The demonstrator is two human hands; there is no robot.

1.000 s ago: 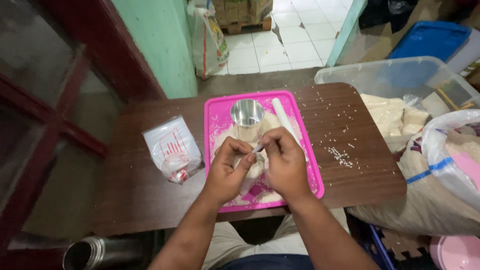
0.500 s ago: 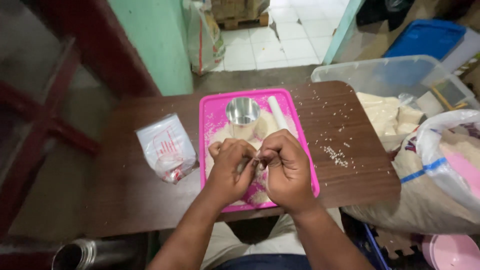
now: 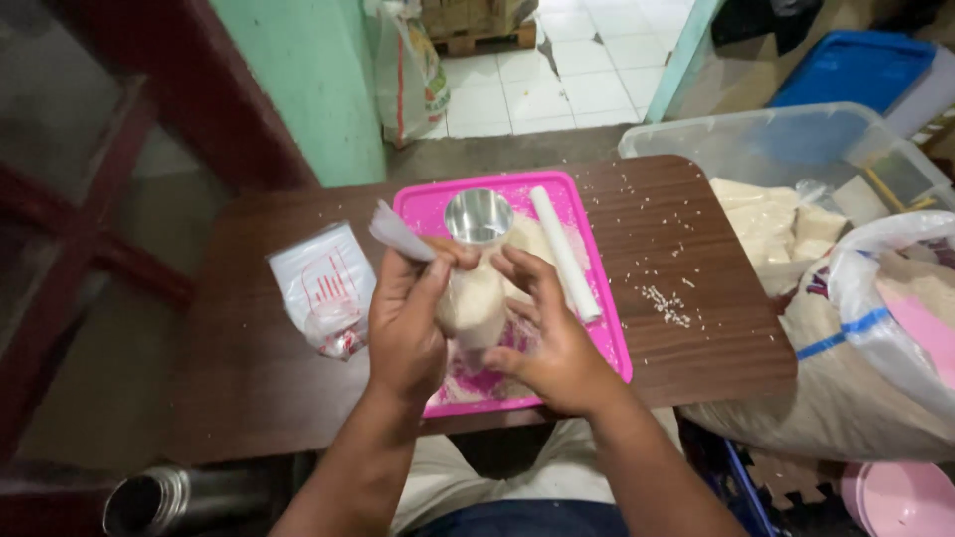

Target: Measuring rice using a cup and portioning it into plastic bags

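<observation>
My left hand (image 3: 406,320) pinches the twisted top of a small clear bag of white rice (image 3: 472,303) and lifts it above the pink tray (image 3: 609,336). The loose plastic end sticks out left of my thumb. My right hand (image 3: 552,338) cups the bag's right side and underside, fingers spread. A shiny metal cup (image 3: 478,215) stands at the far end of the tray, just behind the bag. A white stick-like roll (image 3: 564,253) lies along the tray's right side. Loose rice lies on the tray under my hands.
A stack of empty printed plastic bags (image 3: 324,286) lies on the brown table (image 3: 249,388) to the left. Spilled rice grains (image 3: 665,303) dot the table's right part. A large open rice sack (image 3: 875,338), a clear bin (image 3: 786,149) and a metal flask (image 3: 174,497) surround the table.
The bag has been raised off the tray. My left hand now holds its twisted neck high, and my right hand has shifted from the neck to the bag's side.
</observation>
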